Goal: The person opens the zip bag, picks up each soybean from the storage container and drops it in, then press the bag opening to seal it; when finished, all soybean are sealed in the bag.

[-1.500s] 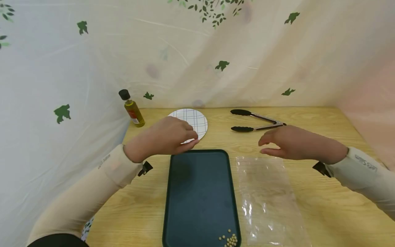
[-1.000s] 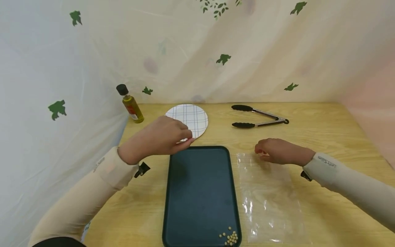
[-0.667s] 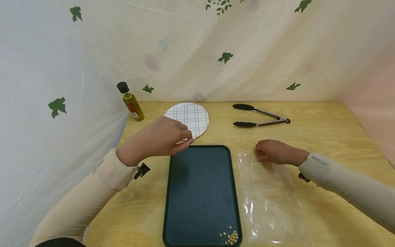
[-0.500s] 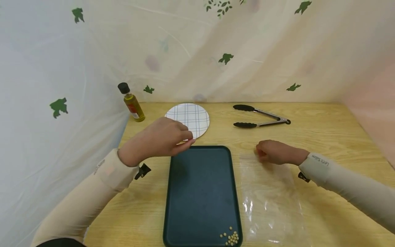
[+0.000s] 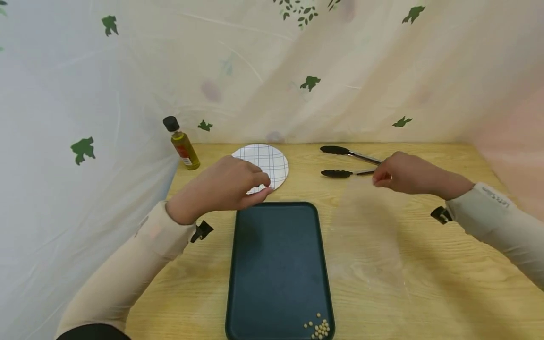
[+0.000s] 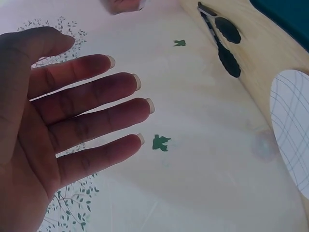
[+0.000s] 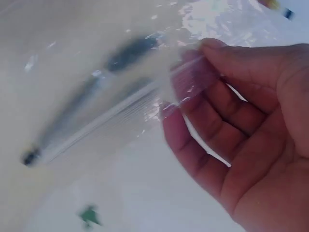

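Head view: the clear bag blurs faintly at 3 o'clock of the dark tray, its top pinched by the right hand, which covers the tongs' handles. The left hand overlaps the plate at 11 o'clock.
Left wrist view: its fingers spread straight, holding nothing.
Right wrist view: fingertips pinch the bag's zip edge; the tongs smear behind the plastic.

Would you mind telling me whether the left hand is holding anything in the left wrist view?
No, the left hand shows an open palm with its fingers spread straight and nothing between them.
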`<state>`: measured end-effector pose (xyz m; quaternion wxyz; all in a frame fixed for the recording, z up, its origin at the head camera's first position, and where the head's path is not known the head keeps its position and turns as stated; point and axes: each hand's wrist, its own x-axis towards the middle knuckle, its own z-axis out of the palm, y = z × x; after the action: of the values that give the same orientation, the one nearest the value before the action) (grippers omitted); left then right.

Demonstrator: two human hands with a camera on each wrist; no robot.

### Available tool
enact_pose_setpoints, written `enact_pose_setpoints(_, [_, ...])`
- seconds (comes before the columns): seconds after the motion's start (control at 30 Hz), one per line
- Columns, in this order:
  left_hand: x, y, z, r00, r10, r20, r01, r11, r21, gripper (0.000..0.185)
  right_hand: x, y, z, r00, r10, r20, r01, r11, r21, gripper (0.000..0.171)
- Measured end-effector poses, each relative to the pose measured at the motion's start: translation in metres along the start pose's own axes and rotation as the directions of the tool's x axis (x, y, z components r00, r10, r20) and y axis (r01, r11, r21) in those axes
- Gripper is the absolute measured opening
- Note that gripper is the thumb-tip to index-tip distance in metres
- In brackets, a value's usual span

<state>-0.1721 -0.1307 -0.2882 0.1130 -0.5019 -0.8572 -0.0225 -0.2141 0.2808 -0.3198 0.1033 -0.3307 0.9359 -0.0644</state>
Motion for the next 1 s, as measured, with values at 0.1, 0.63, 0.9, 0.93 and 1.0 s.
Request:
enact_pose_setpoints(0.1, [0.008,0.003,-0.003,1.000,0.011,0.007,-0.011,1.000,-0.016,0.026,-0.005,-0.009,-0.031,1.000,-0.007,0.000,0.007,0.999,-0.048,0.008])
enact_pose_setpoints(0.63, [0.053,0.024,-0.005,0.997,0.077,0.023,-0.075,0.994,-0.080,0.031,0.002,-0.092,-0.068,0.984,-0.042,-0.175,0.037,0.999,-0.032,0.036])
enact_pose_setpoints(0.9, [0.074,0.039,-0.003,0.991,0.114,-0.065,-0.119,0.990,-0.076,0.021,0.007,-0.106,-0.068,0.975,-0.212,-0.063,0.221,0.956,0.193,0.034])
enact_pose_setpoints(0.93, [0.074,0.040,-0.004,0.987,0.119,-0.105,-0.127,0.989,-0.074,0.026,0.006,-0.106,-0.070,0.973,-0.230,-0.033,0.231,0.948,0.220,0.032])
enact_pose_setpoints(1.0, [0.072,0.043,-0.005,0.974,0.128,-0.187,-0.144,0.987,-0.072,0.039,0.005,-0.107,-0.073,0.965,-0.261,0.030,0.244,0.932,0.269,0.027])
